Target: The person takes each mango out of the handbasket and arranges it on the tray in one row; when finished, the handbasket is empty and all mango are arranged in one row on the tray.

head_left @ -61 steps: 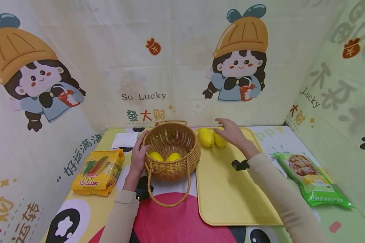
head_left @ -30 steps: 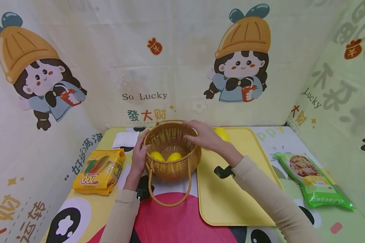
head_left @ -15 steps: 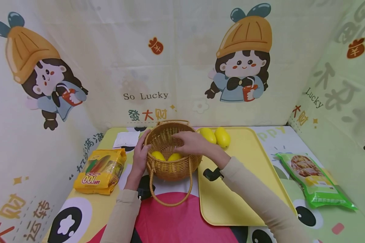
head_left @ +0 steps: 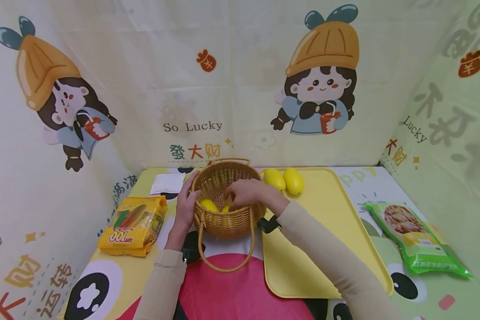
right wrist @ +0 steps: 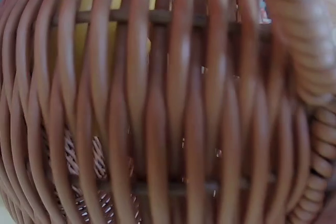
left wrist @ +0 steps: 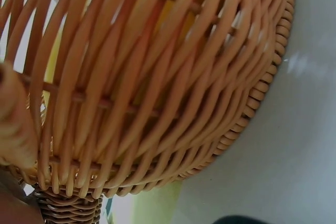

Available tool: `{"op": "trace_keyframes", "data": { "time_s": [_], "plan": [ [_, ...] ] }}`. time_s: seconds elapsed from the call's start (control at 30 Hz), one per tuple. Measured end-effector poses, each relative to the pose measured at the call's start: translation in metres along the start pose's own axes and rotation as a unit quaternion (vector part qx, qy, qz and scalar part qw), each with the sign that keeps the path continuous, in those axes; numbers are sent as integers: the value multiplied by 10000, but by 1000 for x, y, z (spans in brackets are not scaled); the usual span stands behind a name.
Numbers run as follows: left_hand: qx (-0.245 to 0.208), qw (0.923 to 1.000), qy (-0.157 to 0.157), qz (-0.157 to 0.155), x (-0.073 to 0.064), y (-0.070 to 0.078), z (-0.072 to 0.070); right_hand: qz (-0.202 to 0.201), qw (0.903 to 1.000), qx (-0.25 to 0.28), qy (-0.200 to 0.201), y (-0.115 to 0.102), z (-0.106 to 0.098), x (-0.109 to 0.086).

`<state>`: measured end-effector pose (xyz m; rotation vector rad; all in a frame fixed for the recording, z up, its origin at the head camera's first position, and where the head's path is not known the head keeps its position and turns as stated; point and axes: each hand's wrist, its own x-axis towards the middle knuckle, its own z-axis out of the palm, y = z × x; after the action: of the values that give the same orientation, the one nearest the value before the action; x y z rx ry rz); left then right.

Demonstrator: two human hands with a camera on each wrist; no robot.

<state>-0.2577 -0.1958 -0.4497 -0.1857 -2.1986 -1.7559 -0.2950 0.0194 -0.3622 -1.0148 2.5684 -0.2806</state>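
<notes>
In the head view, a round wicker basket (head_left: 224, 226) stands with its mouth tipped toward me and its front handle folded down. My left hand (head_left: 185, 202) grips its left side, thumb at the rim. My right hand (head_left: 250, 191) reaches inside over the right rim, bent fingers around one yellow oval fruit (head_left: 226, 207), covering much of it. Another yellow fruit (head_left: 209, 205) lies beside it on the left. The left wrist view shows the basket's woven wall (left wrist: 157, 77) close up. Through the wicker slats (right wrist: 136, 103) in the right wrist view, a yellow patch shows.
A yellow tray (head_left: 304, 258) lies right of the basket, bearing two yellow fruits (head_left: 294, 181) at its far left corner. An orange-yellow snack bag (head_left: 133, 226) and a white packet (head_left: 167, 183) lie left. At the far right is a green food bag (head_left: 418, 238).
My right hand has moved left from the fruits on the tray, over the rim and down into the basket onto a fruit there. My left hand keeps its place on the basket.
</notes>
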Motion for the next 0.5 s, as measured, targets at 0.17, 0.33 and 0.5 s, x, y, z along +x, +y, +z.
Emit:
{"op": "trace_keyframes", "data": {
  "time_s": [0.17, 0.33, 0.5],
  "plan": [
    [6, 10000, -16, -54, -1, 1, 0, -75, 9994, 41, -325, -1, 0, 2],
    [-3, 9998, -37, -177, -1, 1, -1, -102, 9983, 158, -558, -3, 1, 5],
    [-41, 9993, -152, -334, -1, 4, -3, -112, 9958, -1, -907, -3, 2, 7]
  ]
}}
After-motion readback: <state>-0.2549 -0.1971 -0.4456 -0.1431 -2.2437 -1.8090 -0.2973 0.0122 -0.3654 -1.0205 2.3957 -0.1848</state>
